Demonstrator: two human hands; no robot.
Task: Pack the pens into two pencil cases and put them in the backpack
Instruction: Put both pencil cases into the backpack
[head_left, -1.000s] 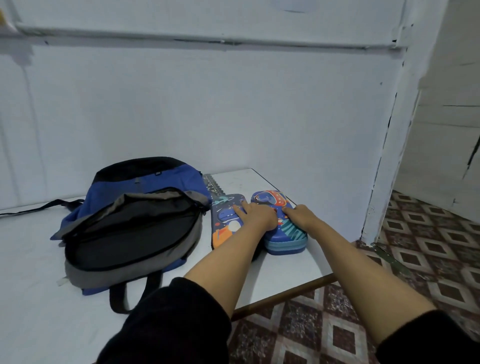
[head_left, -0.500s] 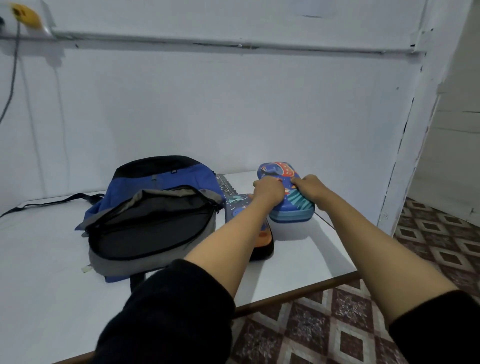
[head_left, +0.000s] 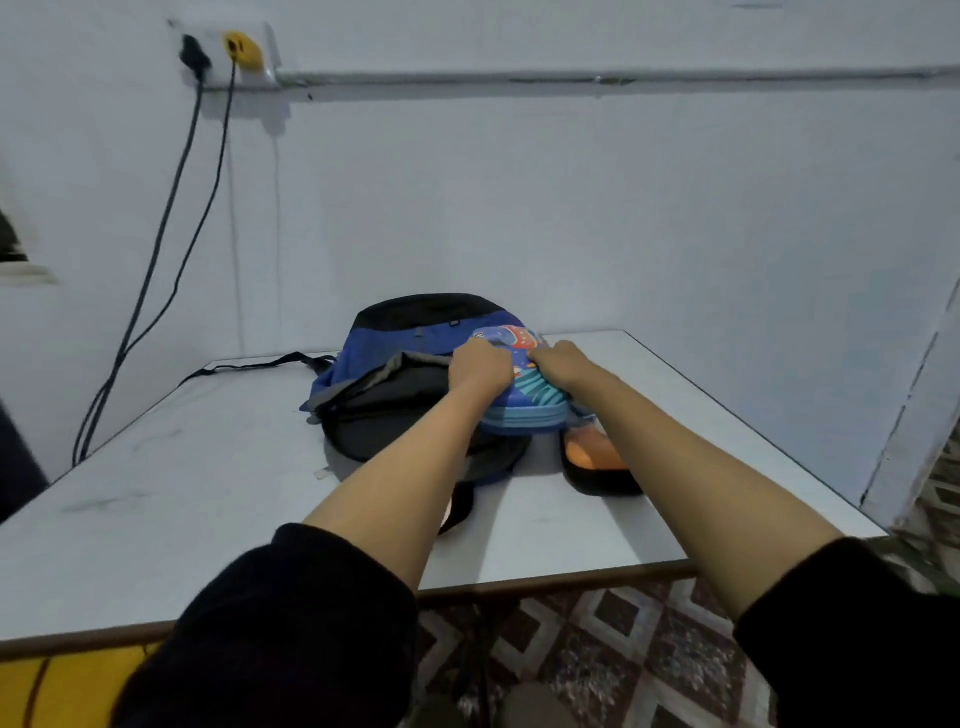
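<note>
Table (head_left: 208, 493) spans the scene, white. Backpack (head_left: 384, 348) lies at its far middle, its mouth gaping toward the near side. One blue pencil case (head_left: 524, 402) is held over the right of that mouth, the left hand (head_left: 480, 366) and right hand (head_left: 563, 364) both clutching it. A second pencil case (head_left: 597, 462) lies just right of the backpack. With no hand holding the limp mouth open, the blue case may snag on its edge.

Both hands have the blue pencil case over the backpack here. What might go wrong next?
1. The blue pencil case hangs over the backpack's right side, not squarely over its dark opening, so it may catch on the sagging flap or slide onto the table.
2. The right forearm passes just above the second pencil case, which could get nudged.
</note>
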